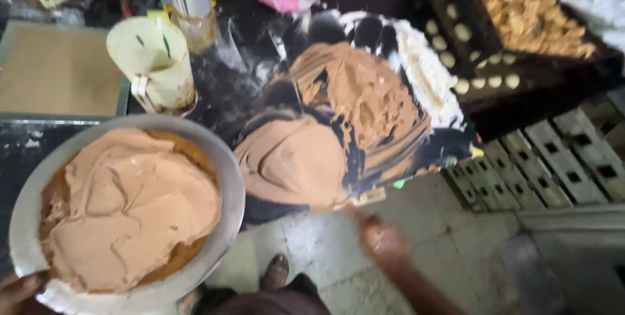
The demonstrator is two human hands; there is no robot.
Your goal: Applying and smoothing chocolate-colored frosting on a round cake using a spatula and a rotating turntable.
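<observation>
Left hand (18, 287) sits at bottom-left corner, fingers clamped on rim of metal plate (228, 178); plate carries a brown cake (127, 207) w/ light-brown cream spread thick over its top. Right hand (381, 240) is blurred, lower centre, closed round what looks like a flat spatula (293, 159) loaded w/ same cream, blade hovering just right of plate, over dark worktop (260, 94) smeared w/ brown & white cream. Cream-stained plastic jug (153, 64) stands behind plate. Dark tray (540, 87) w/ small pale rounds & fried bits top right. Foot in sandal (277, 273) on tiled floor (443, 224) below.
</observation>
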